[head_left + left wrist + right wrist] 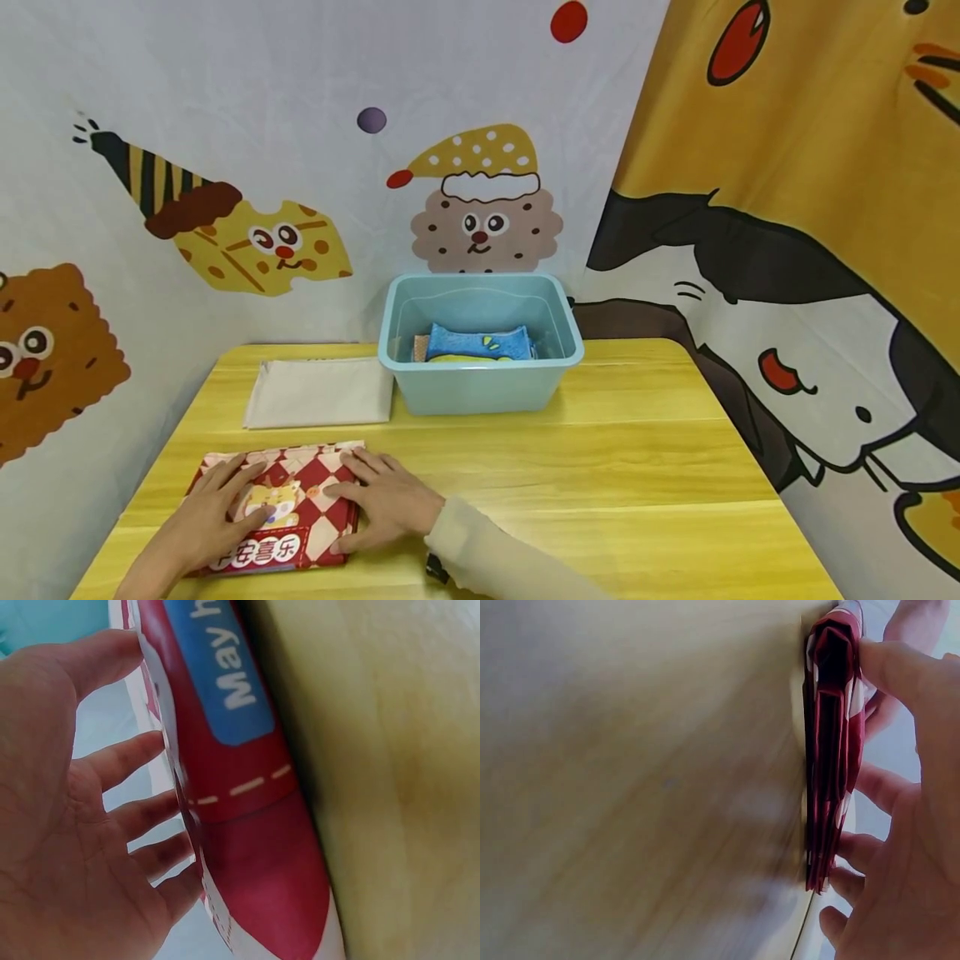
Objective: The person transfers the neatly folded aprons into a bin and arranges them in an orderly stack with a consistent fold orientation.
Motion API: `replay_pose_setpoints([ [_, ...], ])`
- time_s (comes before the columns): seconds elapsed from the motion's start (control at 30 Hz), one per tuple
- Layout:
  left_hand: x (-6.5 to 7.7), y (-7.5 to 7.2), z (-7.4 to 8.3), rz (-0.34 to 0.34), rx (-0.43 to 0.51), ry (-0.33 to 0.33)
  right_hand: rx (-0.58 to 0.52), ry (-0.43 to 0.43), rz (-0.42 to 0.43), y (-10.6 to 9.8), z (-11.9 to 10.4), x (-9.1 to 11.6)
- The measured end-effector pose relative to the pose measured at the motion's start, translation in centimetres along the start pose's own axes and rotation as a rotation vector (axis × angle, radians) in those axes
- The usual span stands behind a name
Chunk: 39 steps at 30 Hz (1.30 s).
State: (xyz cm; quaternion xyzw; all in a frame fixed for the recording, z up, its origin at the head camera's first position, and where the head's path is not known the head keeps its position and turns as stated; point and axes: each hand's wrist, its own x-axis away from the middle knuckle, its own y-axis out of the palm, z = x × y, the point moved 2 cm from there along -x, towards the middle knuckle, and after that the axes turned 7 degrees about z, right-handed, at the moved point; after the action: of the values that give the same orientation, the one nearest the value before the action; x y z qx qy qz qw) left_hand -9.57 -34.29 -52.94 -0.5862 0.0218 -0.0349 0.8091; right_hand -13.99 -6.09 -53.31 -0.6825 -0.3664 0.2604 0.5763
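A folded sheet (321,508), checked in red and cream with a cartoon animal and Chinese characters, lies flat on the table near its front left. My left hand (197,523) rests on its left part with the fingers spread. On its right edge lies my right hand (397,498), fingers spread as well. The left wrist view shows the fingertips of that hand touching the top of the folded sheet (247,855), whose front fold is rounded. Stacked layers of the folded sheet (829,750) show at the side in the right wrist view, with fingertips against the upper face.
Behind the sheet lies a folded off-white cloth (318,392). Right of that cloth stands a light blue plastic bin (480,390), holding a blue packet-like item (480,342) and other things partly hidden by its rim. A printed curtain (300,67) hangs behind the yellow wooden table (615,483).
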Motion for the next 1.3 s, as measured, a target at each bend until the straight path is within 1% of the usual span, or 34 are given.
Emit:
replay_pose_setpoints([
  [0.33,-0.1,0.2,0.0,0.008,0.004,-0.012,0.056,-0.017,0.015,0.2,0.0,-0.1],
  [0.5,-0.1,0.2,0.3,0.001,0.0,-0.018,0.033,-0.011,0.008,-0.1,0.0,0.1],
  [0.67,-0.2,0.1,0.7,0.007,-0.005,-0.008,0.011,0.005,0.007,-0.1,0.3,0.3],
  [0.83,-0.3,0.1,1.3,0.011,-0.013,-0.003,-0.008,0.013,0.017,0.0,0.7,0.6],
  [1.07,-0.6,0.2,2.5,0.013,0.004,0.018,-0.025,0.02,0.029,0.0,1.5,1.7],
  [1.3,-1.0,0.6,3.6,0.013,-0.005,0.031,-0.053,0.015,0.039,-0.1,2.4,2.6],
])
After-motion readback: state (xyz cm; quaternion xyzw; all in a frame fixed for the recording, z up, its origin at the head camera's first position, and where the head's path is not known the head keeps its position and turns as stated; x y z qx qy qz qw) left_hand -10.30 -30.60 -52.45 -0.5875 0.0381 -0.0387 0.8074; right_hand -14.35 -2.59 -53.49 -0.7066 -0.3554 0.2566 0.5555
